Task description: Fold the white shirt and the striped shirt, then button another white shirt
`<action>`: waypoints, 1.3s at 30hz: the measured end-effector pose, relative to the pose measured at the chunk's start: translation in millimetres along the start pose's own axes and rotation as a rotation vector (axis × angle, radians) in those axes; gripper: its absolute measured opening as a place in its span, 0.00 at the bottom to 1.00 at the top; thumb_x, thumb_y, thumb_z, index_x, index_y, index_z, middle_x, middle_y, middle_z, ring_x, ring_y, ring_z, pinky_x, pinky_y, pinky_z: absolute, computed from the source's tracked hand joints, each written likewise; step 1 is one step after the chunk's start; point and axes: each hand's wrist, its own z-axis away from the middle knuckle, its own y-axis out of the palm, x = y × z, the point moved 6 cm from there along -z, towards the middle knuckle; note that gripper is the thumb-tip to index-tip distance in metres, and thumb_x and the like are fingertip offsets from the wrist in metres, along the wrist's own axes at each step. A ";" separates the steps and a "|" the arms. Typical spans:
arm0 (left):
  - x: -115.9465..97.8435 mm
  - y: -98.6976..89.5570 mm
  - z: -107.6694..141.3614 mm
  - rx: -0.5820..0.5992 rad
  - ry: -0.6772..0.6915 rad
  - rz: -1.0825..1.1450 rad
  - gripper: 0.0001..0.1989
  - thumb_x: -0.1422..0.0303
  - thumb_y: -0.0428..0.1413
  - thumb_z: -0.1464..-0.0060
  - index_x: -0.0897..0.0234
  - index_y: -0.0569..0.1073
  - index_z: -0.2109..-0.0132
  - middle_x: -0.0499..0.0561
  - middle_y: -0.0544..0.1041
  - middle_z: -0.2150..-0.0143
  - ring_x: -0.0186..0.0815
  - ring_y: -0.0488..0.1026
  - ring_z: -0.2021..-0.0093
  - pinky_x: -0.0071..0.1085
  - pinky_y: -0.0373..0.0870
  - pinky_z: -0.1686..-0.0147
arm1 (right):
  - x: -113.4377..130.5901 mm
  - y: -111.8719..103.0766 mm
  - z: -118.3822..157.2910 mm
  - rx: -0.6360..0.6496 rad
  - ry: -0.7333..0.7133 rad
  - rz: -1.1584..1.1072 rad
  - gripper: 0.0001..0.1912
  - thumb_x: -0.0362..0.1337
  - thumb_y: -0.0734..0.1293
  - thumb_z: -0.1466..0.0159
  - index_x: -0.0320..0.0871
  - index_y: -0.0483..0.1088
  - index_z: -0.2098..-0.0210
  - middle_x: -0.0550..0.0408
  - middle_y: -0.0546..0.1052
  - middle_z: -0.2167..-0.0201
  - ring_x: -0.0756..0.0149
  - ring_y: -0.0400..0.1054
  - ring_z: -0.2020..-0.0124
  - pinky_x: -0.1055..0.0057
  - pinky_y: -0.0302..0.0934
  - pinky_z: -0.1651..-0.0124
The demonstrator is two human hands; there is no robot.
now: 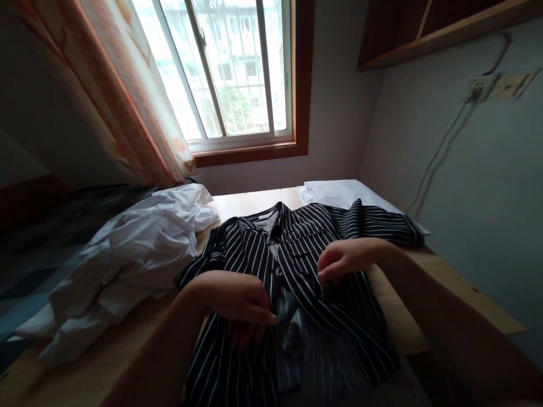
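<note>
A black shirt with white stripes lies front up on the table, its collar away from me and its front parted down the middle. My left hand rests over the left front panel, fingers bent down onto the cloth and thumb apart near the opening's edge. On the right front panel, my right hand is closed with thumb and fingertips pinching the fabric, which is drawn into folds there. One sleeve stretches out to the right; the left sleeve is bunched beside the body. The shirt's lower end runs out of view.
A crumpled white garment lies on the wooden table at left. At the back right is a flat white item. A window, a curtain and a wall socket with a cable are beyond.
</note>
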 end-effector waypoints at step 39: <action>53.0 -104.5 -13.4 -1.578 -0.268 -0.771 0.15 0.64 0.46 0.36 0.65 0.71 0.49 0.61 0.72 0.46 0.48 0.66 0.43 0.42 0.62 0.43 | -66.5 -81.2 7.9 -1.112 0.332 0.699 0.20 0.36 0.57 0.33 0.42 0.72 0.45 0.45 0.74 0.46 0.52 0.63 0.44 0.58 0.55 0.43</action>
